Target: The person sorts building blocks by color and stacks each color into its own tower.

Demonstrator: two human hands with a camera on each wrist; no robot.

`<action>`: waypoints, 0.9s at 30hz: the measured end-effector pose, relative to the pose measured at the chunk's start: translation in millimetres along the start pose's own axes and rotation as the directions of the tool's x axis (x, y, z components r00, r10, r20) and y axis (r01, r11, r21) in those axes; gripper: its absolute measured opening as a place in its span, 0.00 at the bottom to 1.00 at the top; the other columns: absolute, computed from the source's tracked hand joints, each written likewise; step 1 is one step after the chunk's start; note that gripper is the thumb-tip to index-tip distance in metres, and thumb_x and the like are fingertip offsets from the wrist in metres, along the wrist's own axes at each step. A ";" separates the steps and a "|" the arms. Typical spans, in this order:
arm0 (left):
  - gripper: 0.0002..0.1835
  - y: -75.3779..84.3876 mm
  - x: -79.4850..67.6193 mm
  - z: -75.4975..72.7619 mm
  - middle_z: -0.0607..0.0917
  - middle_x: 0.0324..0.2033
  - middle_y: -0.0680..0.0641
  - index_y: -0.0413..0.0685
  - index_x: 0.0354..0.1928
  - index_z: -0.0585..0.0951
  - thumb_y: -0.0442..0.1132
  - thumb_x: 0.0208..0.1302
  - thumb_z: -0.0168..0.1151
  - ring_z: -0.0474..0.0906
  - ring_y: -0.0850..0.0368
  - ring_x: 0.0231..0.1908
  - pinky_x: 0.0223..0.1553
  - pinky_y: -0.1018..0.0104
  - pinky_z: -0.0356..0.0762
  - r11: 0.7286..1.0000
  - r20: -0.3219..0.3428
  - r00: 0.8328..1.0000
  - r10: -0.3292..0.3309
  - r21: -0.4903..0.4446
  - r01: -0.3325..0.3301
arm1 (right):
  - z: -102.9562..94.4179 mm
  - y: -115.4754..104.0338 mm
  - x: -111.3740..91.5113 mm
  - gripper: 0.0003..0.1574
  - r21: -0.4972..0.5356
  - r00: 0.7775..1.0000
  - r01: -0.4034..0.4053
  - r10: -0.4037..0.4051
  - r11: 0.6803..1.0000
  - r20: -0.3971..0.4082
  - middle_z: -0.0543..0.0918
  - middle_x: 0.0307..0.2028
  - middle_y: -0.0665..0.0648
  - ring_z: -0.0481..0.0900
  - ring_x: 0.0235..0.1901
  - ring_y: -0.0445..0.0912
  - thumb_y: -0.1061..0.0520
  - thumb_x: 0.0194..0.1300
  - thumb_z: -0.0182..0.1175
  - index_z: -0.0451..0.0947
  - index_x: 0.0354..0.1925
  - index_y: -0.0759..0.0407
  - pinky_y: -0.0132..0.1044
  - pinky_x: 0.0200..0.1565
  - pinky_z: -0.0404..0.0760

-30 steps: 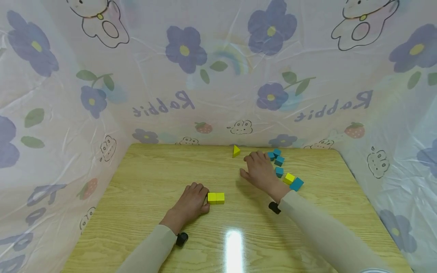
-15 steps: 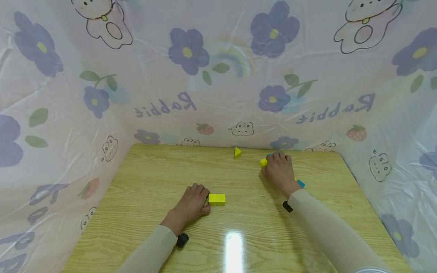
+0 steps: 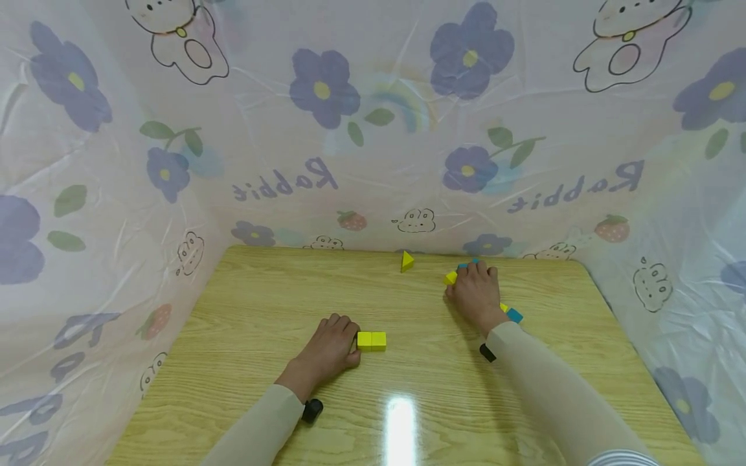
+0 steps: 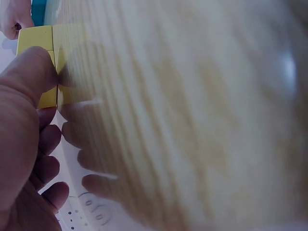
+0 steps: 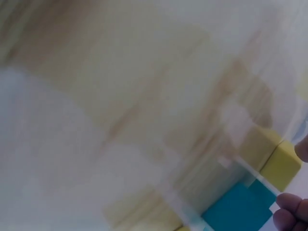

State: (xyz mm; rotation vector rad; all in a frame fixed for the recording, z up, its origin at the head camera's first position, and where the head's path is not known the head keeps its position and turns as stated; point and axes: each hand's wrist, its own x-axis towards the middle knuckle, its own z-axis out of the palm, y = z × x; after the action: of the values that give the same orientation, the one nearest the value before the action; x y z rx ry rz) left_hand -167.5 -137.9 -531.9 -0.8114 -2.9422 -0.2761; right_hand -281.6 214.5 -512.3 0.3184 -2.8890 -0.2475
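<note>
Two yellow blocks (image 3: 372, 341) lie end to end on the table. My left hand (image 3: 326, 353) pinches the left end of this pair, thumb on the near side; in the left wrist view the thumb covers part of the yellow face (image 4: 36, 38). My right hand (image 3: 474, 294) is over the blocks at the back right, fingers bent down. A yellow block (image 3: 451, 278) sits at its left side. In the right wrist view its fingertips (image 5: 286, 208) are at a blue block (image 5: 238, 209), and another digit is at a yellow block (image 5: 283, 166). Whether it grips either is hidden.
A yellow triangular block (image 3: 406, 261) stands near the table's back edge. Blue blocks (image 3: 476, 261) show beyond my right hand; a blue block (image 3: 514, 315) and a partly hidden yellow block (image 3: 504, 307) lie by the wrist. A patterned curtain (image 3: 280, 213) encloses the table (image 3: 280, 278).
My right hand has moved right and back, over the blue blocks, then stayed nearly still. A yellow block now shows beside it. My left hand and the yellow pair have kept their place.
</note>
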 end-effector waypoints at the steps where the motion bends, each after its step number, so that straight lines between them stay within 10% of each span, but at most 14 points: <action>1: 0.16 0.1 0.1 0.0 0.76 0.41 0.54 0.51 0.47 0.75 0.50 0.62 0.58 0.65 0.56 0.41 0.50 0.57 0.67 1.000 0.000 1.000 0.000 0.000 0.000 | 0.5 -0.3 -0.1 0.28 -0.005 1.000 0.001 -0.001 1.000 0.001 0.70 0.32 0.60 0.61 0.36 0.56 0.39 0.69 0.50 0.72 0.37 0.64 0.50 0.41 0.60; 27: 0.16 0.2 -0.2 -0.2 0.76 0.41 0.54 0.51 0.47 0.75 0.51 0.63 0.58 0.65 0.57 0.40 0.49 0.58 0.67 1.000 -0.003 1.000 0.002 -0.008 -0.002 | 6.5 1.4 1.4 0.25 0.004 0.962 0.154 -0.149 0.988 -0.230 0.66 0.31 0.58 0.61 0.34 0.55 0.44 0.59 0.64 0.64 0.33 0.60 0.49 0.41 0.62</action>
State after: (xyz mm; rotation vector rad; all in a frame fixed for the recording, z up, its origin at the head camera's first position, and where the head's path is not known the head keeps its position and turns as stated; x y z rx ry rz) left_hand -167.2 -137.9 -531.7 -0.8135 -2.9395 -0.2883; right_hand -284.8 216.4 -518.0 0.5371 -2.6442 -0.1901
